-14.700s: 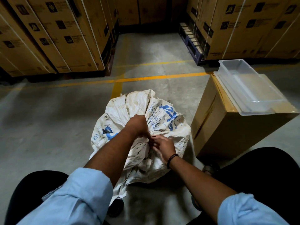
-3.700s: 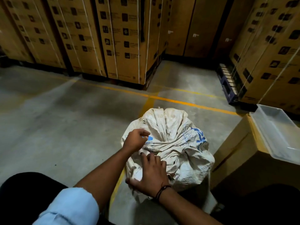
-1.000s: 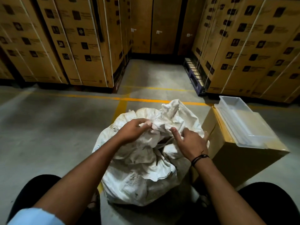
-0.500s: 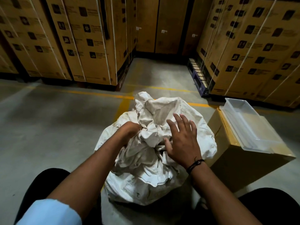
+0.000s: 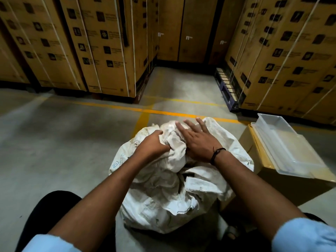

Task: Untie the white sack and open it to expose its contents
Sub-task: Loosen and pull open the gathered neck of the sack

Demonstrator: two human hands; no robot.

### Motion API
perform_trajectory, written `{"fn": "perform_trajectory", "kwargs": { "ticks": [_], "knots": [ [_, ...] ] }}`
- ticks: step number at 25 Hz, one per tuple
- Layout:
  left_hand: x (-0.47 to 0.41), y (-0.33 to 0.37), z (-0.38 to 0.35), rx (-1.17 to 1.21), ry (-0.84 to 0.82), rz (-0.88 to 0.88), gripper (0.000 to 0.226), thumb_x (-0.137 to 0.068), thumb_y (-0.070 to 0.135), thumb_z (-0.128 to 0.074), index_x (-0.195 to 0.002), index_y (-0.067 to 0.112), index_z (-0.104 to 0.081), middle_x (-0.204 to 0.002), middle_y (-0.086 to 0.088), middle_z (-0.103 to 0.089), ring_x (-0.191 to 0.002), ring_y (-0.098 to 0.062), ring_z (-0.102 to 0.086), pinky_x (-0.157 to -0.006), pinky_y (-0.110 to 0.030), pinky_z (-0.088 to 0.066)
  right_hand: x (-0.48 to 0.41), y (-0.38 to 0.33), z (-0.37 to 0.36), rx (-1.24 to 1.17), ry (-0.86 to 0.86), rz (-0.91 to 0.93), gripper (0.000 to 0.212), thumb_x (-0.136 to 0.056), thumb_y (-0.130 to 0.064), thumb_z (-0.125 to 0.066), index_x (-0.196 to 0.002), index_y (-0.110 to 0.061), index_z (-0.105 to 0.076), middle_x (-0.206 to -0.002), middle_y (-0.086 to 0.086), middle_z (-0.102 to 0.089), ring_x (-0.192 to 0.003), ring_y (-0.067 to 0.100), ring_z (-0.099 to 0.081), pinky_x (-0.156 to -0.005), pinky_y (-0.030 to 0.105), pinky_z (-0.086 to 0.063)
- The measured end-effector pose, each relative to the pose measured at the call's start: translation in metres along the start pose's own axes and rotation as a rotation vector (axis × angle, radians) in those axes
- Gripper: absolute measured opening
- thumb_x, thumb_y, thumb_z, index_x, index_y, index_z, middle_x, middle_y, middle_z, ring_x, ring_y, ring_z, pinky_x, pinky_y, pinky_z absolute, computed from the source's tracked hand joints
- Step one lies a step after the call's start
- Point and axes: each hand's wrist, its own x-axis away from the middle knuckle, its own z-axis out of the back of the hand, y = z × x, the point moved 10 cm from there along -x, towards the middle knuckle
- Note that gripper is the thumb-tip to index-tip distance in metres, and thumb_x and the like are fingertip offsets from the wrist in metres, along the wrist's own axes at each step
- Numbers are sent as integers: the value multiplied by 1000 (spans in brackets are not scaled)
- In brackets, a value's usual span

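The white sack [image 5: 169,195], crumpled and printed with faint blue marks, stands on the concrete floor between my knees. Its top is loose and bunched, with a dark gap showing near the middle; the contents are not visible. My left hand [image 5: 151,145] is closed around a bunch of the sack's loose top fabric. My right hand [image 5: 197,140] lies flat on the far right side of the top with its fingers spread, pressing on the fabric; a dark band circles that wrist.
A cardboard box [image 5: 283,188] stands right of the sack, with a clear plastic tray [image 5: 285,142] on top. Stacks of strapped cartons [image 5: 101,44] line the back and right [image 5: 291,57]. Yellow floor lines [image 5: 127,108] cross beyond the sack.
My right hand has slid farther over the sack's top and flattened. My left hand has closed on the bunched fabric. The raised neck of the sack has been pushed down.
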Motion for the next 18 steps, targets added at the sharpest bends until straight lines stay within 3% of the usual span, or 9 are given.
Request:
{"fn": "perform_trajectory", "kwargs": {
  "ticks": [2, 3, 5, 7, 8, 11, 14, 16, 18],
  "knots": [
    [2, 0, 23, -110, 136, -9, 68, -83, 29, -55, -150, 26, -42, -136, -10, -62, -122, -33, -58, -96, -39, -48, 4, 1, -10, -92, -55, -28, 73, -88, -35, -22, -156, -9, -12, -116, 10, -70, -121, 30, -56, -120, 47, -13],
    [9, 12, 39, -212, 263, -86, 63, -88, 26, -51, -151, 28, -42, -126, -12, -66, -114, -36, -61, -90, -41, -50, 7, 1, -12, -132, -64, -63, 74, -88, -34, -21, -156, -7, -11, -101, 14, -72, -104, 32, -63, -117, 44, -22],
    [36, 55, 59, -271, 514, -455, 52, -94, 28, -49, -146, 27, -50, -111, -7, -69, -100, -32, -62, -83, -42, -51, 14, 3, -3, -225, 33, -173, 77, -88, -32, -36, -155, -4, -12, -80, 20, -71, -78, 39, -63, -90, 41, -45],
    [61, 85, 44, -281, 479, -754, 54, -96, 42, -53, -146, 23, -51, -113, 0, -70, -104, -25, -61, -88, -42, -49, 23, 13, 1, -420, 64, -324, 83, -86, -36, -50, -156, -11, -13, -83, 23, -70, -76, 42, -63, -66, 38, -41],
    [62, 88, 25, -318, 374, -793, 63, -96, 52, -52, -152, 23, -43, -117, 0, -69, -111, -23, -59, -94, -41, -47, 26, 17, -3, -571, 32, -383, 88, -81, -40, -55, -156, -17, -14, -91, 21, -71, -80, 40, -64, -65, 39, -43],
    [45, 62, -23, -304, 40, -579, 81, -95, 68, -39, -161, 29, -12, -128, -7, -67, -121, -26, -58, -100, -42, -46, 33, 28, -16, -1131, 14, -485, 99, -59, -51, -64, -149, -23, -35, -127, 4, -63, -100, 19, -62, -90, 35, -50],
    [32, 43, -47, -243, -119, -452, 76, -96, 70, -36, -159, 41, -5, -93, -7, -69, -94, -32, -67, -78, -43, -52, 51, 32, -36, -1544, -11, -623, 98, -51, -41, -78, -140, -14, -49, -136, 9, -59, -115, 16, -61, -103, 34, -49],
    [25, 45, -54, -186, -162, -380, 76, -96, 69, -41, -159, 38, -11, -87, -5, -65, -93, -31, -66, -75, -40, -49, 70, 35, -47, -1529, -29, -795, 103, -48, -47, -82, -140, -22, -45, -127, 9, -65, -109, 21, -66, -97, 39, -53],
    [17, 42, -62, -76, -205, -297, 74, -96, 65, -46, -158, 31, -23, -121, -8, -66, -115, -28, -62, -91, -39, -47, 85, 44, -35, -1157, 2, -893, 99, -62, -58, -74, -145, -25, -32, -116, 4, -67, -106, 25, -65, -90, 40, -53]
  ]
}}
